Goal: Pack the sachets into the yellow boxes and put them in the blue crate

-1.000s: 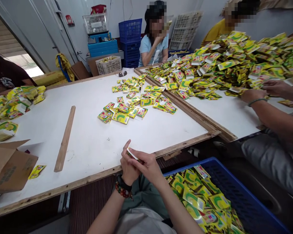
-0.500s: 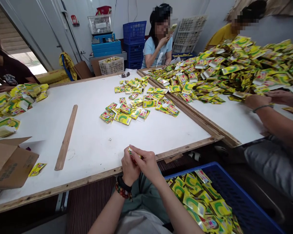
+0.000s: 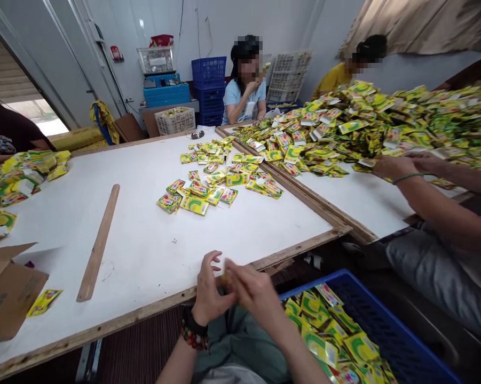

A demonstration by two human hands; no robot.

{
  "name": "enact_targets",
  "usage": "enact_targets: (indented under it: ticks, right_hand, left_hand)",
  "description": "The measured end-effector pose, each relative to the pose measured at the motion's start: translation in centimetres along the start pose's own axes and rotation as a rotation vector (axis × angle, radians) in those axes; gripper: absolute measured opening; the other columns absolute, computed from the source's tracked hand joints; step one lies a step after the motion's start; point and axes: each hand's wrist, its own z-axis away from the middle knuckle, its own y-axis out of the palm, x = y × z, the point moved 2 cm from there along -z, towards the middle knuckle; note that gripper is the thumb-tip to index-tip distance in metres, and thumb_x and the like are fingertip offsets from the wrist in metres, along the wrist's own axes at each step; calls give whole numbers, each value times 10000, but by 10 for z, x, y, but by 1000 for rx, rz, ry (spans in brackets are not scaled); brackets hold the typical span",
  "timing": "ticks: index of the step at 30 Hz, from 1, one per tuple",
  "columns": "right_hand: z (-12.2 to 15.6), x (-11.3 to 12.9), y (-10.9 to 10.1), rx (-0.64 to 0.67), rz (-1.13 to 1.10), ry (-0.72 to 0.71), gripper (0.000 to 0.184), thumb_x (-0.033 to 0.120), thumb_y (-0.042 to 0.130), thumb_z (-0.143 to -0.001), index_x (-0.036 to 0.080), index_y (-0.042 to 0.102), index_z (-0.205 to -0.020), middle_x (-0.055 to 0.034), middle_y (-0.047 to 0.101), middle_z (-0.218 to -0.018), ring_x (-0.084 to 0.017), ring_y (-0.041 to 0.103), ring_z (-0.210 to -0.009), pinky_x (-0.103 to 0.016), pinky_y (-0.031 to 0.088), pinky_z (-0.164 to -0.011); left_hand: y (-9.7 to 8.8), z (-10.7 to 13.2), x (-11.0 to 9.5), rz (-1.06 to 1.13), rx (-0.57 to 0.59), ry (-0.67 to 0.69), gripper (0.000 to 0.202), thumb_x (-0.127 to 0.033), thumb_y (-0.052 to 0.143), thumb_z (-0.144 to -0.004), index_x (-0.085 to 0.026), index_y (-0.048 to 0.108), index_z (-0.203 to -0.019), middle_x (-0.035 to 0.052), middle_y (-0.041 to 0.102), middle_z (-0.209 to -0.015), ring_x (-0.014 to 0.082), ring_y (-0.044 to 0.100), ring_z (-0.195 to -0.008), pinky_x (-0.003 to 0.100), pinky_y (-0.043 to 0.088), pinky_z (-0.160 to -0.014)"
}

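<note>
Head view: what are the hands doing?

The left hand (image 3: 210, 288) and right hand (image 3: 256, 293) close narrowly around a small yellow sachet (image 3: 225, 278), blurred and mostly hidden, at six o'clock.

What's nearby?

The white surface (image 3: 144, 240) edge, and a blue crate (image 3: 312, 284) of yellow sachets (image 3: 326, 341) at five o'clock.

A white wall (image 3: 232, 26) runs across the top of the frame (a beige curtain (image 3: 420, 21) hangs at upper right), with stacked blue plastic crates (image 3: 209, 69) at upper centre and a daylit doorway (image 3: 44, 109) at upper left.
</note>
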Motion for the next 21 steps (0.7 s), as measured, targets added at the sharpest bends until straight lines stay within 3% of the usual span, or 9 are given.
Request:
enact_targets:
  ticks: [2, 5, 7, 9, 12, 15, 17, 19, 21]
  right_hand:
    - [23, -31, -38, -3, 211, 237, 362, 322, 419, -924, 225, 706, -1122, -131, 766, -925, -271, 736, -756, -341, 564, -657]
    - [52, -77, -91, 142, 511, 548, 372, 431, 552, -810, 215, 750, -1039, -157, 761, -766, -377, 722, -720, -421, 549, -566]
    - [55, -90, -111, 211, 494, 593, 494, 501, 612, -753, 198, 716, -1130, -154, 764, -783, -389, 719, -749, -430, 549, -572]
    - [39, -90, -117, 224, 312, 502, 551, 538, 596, -773, 210, 668, -1209, -131, 768, -901, -347, 723, -791, -406, 563, -626]
    - [-18, -92, -113, 152, 20, 281, 488, 535, 550, -833, 224, 682, -1185, -97, 737, -1078, -299, 707, -925, -385, 565, -776]
    - [-99, -130, -113, -4, 5, 183, 483, 522, 558, -836, 194, 694, -1161, -103, 702, -1166, -309, 663, -1040, -413, 536, -873]
    - [-156, -174, -115, -120, 163, 240, 548, 485, 531, -857, 137, 607, -1274, -133, 599, -1322, -312, 578, -1182, -407, 501, -929]
    - [-206, -221, -112, -84, 288, 342, 623, 462, 501, -877, 102, 480, -1385, -156, 463, -1448, -309, 428, -1330, -397, 418, -1020]
    - [-241, -259, -104, -40, 334, 413, 657, 472, 461, -896, 83, 416, -1422, -198, 403, -1478, -332, 359, -1370, -428, 365, -1049]
  left_hand:
    - [0, 0, -1, 7, 36, 19, 539, -445, 584, -833, -211, 390, -1278, 139, 488, -1250, 255, 531, -1092, 391, 509, -847]
    - [1, -1, -1, 38, 19, -67, 348, -366, 505, -900, -234, 443, -1216, 123, 523, -1197, 233, 557, -1045, 371, 530, -805]
    - [1, -2, -4, 48, 44, -115, 293, -333, 501, -905, -247, 470, -1184, 113, 541, -1169, 221, 573, -995, 350, 542, -765]
    - [-3, -3, -10, 11, 104, -107, 258, -300, 508, -902, -261, 498, -1157, 99, 560, -1149, 220, 572, -1003, 353, 544, -791]
    - [-18, -15, -12, -122, 176, -21, 245, -275, 526, -892, -266, 526, -1137, 94, 577, -1158, 233, 545, -1099, 397, 507, -921]
    - [-47, -52, 6, -326, 141, 62, 277, -331, 532, -892, -248, 531, -1156, 110, 554, -1238, 260, 494, -1195, 462, 442, -1012]
    - [-70, -93, 31, -505, 63, 67, 350, -396, 525, -891, -232, 521, -1201, 123, 500, -1323, 284, 438, -1259, 507, 388, -1053]
    - [-94, -144, 62, -686, -16, 45, 435, -462, 506, -886, -210, 514, -1240, 134, 471, -1360, 308, 388, -1301, 537, 330, -1086]
    - [-115, -199, 94, -826, -45, -86, 519, -524, 479, -878, -210, 494, -1291, 148, 410, -1428, 352, 319, -1348, 559, 317, -1075]
